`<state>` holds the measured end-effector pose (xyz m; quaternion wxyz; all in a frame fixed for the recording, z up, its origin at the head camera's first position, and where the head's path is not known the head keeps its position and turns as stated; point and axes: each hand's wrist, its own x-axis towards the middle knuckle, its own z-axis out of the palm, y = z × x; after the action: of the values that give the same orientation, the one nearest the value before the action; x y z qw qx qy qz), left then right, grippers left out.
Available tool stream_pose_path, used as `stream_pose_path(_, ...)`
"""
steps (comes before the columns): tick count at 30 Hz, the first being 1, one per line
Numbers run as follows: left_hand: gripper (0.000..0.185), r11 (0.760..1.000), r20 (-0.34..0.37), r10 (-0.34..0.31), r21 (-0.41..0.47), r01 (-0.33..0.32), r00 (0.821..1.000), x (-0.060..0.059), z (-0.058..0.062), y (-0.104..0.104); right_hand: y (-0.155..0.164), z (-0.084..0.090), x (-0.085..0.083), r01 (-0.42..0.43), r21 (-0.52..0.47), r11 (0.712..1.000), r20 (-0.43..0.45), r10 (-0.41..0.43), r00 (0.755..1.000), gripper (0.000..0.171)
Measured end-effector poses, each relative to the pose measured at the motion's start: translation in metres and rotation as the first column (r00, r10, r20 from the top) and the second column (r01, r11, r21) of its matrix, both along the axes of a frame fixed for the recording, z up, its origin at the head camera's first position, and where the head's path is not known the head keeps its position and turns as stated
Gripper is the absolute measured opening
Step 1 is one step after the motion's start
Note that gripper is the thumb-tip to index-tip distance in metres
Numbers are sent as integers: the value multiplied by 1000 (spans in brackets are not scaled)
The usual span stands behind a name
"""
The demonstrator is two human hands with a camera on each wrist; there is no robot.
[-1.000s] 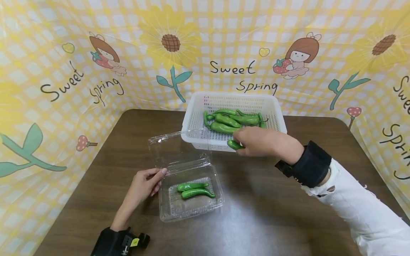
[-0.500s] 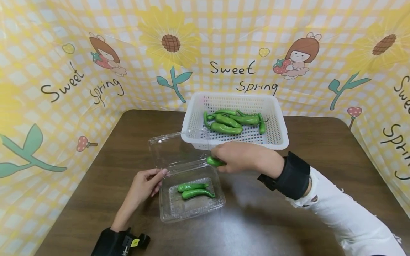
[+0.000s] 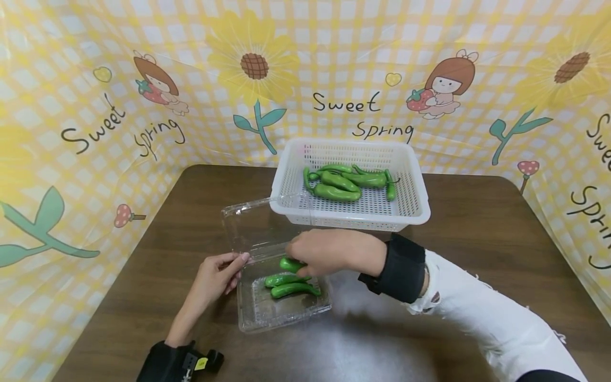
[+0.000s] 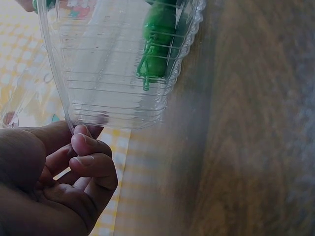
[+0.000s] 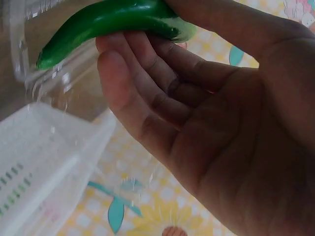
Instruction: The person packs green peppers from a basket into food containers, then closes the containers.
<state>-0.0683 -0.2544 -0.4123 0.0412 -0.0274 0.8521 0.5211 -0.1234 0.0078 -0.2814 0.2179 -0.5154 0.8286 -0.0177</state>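
A clear, ribbed plastic clamshell box sits open on the dark brown wood-grain table, its hinged lid tilted back against a white perforated plastic basket. Two glossy, curved green peppers lie side by side in the box tray; a small heap of the same smooth green peppers rests in the basket (several overlapping, so an exact count is hard).

The right hand hangs over the tray's far edge with fingers curled round a third green pepper, pinching it against the thumb; its pointed tip sticks out just above the two in the tray. The left hand pinches the thin left rim of the box between thumb and bent fingers. Both wrists wear black straps.
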Motion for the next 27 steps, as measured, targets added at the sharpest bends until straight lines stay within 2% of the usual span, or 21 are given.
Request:
stream_pose_path(7, 37, 1000, -22, -12, -18, 12, 1000, -1, -2, -1, -20, -10, 7, -56, 35, 998, 12, 55, 998, 12)
stream_pose_path(16, 39, 1000, -10, 4, -5, -4, 1000, -1, -1, -1, -34, -25, 12, -110, 60, 992, 10, 109, 994, 18)
stream_pose_path(24, 38, 1000, -12, 1, 1, -1, 1000, -1, -1, -1, -42, -33, 17, -127, 95, 987, 28, 125, 992, 28)
stream_pose_path(27, 37, 1000, -13, -1, 0, 1, 1000, -1, -1, -1, -46, -36, 17, -134, 116, 984, 64, 127, 990, 29)
